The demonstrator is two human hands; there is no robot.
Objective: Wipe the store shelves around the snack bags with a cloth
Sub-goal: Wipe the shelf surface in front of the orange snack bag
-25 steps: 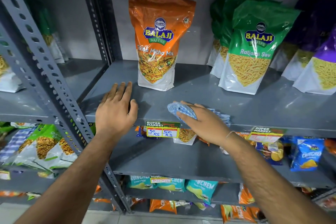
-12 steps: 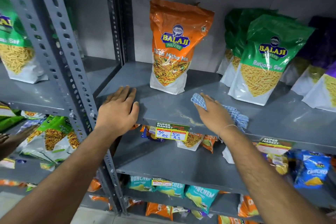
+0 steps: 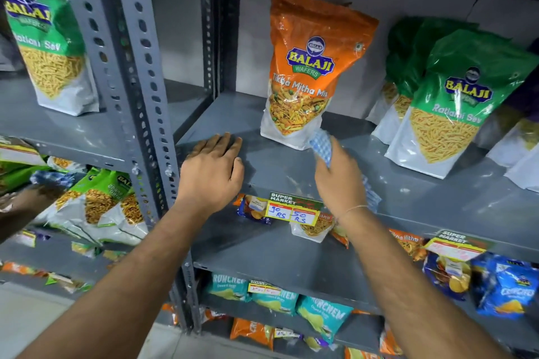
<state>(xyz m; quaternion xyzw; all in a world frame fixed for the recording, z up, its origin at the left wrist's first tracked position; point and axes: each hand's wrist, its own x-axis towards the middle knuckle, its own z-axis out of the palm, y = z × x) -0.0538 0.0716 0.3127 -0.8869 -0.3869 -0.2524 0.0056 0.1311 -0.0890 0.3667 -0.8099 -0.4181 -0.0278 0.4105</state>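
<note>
A person's right hand (image 3: 339,181) grips a blue-checked cloth (image 3: 322,147) on the grey steel shelf (image 3: 423,198), just beside the base of an orange Balaji Tikha Mitha Mix bag (image 3: 306,67). The left hand (image 3: 211,173) lies open, palm down, near the shelf's front left corner.

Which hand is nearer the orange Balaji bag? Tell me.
Right. The right hand, holding the cloth, is at the orange bag's lower right corner; the left hand rests flat on the shelf, off to its left.
</note>
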